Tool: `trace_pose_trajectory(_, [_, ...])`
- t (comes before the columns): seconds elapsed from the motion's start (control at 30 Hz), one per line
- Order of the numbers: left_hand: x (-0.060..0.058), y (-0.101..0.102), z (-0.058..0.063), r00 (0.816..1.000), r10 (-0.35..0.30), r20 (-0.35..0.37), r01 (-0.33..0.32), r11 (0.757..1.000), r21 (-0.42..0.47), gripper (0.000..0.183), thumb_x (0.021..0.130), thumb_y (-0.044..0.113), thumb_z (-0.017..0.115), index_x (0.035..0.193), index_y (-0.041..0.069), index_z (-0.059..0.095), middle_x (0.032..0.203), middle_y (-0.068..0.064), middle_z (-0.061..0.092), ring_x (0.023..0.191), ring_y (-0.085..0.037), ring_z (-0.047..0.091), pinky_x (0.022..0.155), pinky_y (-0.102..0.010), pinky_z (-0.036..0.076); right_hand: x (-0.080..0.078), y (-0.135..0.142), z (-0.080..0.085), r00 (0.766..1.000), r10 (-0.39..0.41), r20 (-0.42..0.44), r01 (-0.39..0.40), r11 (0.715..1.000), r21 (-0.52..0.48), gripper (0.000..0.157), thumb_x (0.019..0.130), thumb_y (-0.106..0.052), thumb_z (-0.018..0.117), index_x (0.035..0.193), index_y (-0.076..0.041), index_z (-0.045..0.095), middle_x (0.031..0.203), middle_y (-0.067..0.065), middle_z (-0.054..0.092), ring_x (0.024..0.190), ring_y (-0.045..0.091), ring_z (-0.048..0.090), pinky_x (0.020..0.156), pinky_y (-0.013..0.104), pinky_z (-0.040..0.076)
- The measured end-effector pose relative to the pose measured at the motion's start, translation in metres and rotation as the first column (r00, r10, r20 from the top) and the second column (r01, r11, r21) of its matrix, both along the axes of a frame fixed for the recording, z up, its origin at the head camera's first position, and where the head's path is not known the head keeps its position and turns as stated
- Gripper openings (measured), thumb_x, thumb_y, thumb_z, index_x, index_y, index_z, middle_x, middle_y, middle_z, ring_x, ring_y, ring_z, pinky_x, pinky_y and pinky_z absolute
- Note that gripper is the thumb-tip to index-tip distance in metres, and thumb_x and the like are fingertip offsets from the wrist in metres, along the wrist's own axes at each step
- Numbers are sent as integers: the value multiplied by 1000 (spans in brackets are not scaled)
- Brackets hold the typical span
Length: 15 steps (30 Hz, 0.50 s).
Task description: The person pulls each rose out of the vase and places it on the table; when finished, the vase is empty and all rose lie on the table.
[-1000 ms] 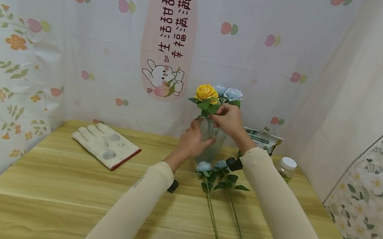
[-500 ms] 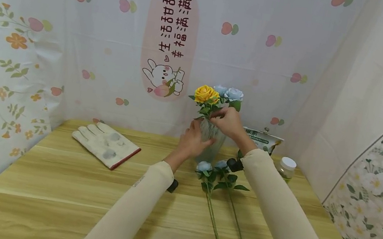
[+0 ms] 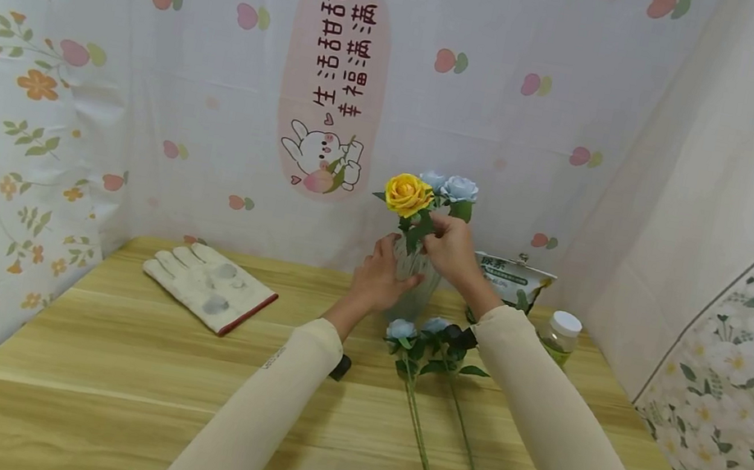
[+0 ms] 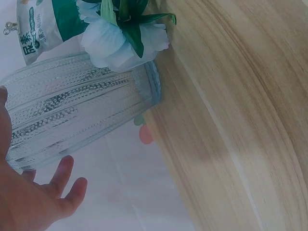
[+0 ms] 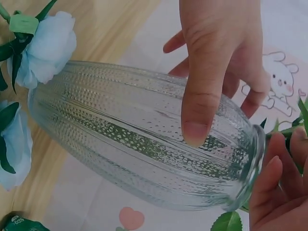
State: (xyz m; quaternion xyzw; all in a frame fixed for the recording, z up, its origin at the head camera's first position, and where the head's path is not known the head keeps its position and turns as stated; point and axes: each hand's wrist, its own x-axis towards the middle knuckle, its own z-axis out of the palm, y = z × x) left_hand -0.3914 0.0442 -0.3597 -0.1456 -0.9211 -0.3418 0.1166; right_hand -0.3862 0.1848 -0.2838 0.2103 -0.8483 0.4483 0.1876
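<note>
My left hand (image 3: 379, 277) grips the clear ribbed glass vase (image 5: 134, 139) near its upper part; in the right wrist view the thumb lies along the glass and the fingers go round the far side. My right hand (image 3: 449, 249) is at the vase's mouth, pinching the green stem of the yellow rose (image 3: 408, 194). The bloom stands above the rim, turned toward the head camera, with leaves below it hiding part of the mouth. Behind it, two pale blue roses (image 3: 459, 189) rise above the vase. The ends of the stems inside are blurred by the textured glass.
Two more blue roses (image 3: 401, 330) lie on the wooden table (image 3: 133, 394) before the vase, stems toward the front. A white work glove (image 3: 211, 286) lies left. Behind the right arm stand a clipped bag (image 3: 513, 274) and a white-lidded jar (image 3: 563, 333). A printed curtain hangs behind.
The yellow bloom has sunk a little and tipped toward the head camera, its leaves shifting with it. My right hand has moved slightly down and right; the left keeps its grip.
</note>
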Motion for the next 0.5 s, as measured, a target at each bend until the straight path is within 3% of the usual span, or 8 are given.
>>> trace_pose_trajectory(0.13, [0, 1, 0, 1000, -1, 2, 1, 1000, -2, 88, 92, 56, 62, 152, 13, 16, 153, -15, 31, 121, -40, 53, 97, -55, 44, 2, 0, -3, 1000, -13, 8, 13, 999, -46, 19, 99, -2, 56, 114, 4, 68, 100, 19, 71, 75, 33, 65, 70, 41, 56])
trace_pose_trajectory(0.3, [2, 2, 0, 1000, -1, -3, 1, 1000, -3, 87, 93, 54, 63, 152, 12, 16, 153, -15, 30, 122, -40, 53, 98, -54, 44, 6, -1, -7, 997, -71, 36, 74, 994, -80, 21, 102, -11, 55, 110, 2, 69, 90, 14, 68, 75, 35, 63, 56, 27, 48])
trace_pose_trajectory(0.43, [3, 1, 1, 999, -19, -30, 18, 1000, -1, 86, 93, 51, 64, 151, 10, 16, 150, -17, 34, 117, -41, 56, 95, -54, 46, 8, -2, -9, 997, -80, 9, 80, 995, -53, 19, 103, -14, 53, 103, 1, 66, 80, 12, 62, 66, 28, 55, 54, 27, 44])
trace_pose_trajectory(0.5, [3, 0, 2, 999, -23, -47, 23, 1000, -4, 86, 93, 51, 65, 151, 9, 17, 148, -18, 36, 115, -41, 57, 93, -53, 48, 8, -2, -10, 998, -70, 1, 70, 997, -40, 17, 103, -14, 54, 102, 0, 64, 84, 13, 62, 68, 25, 55, 57, 29, 45])
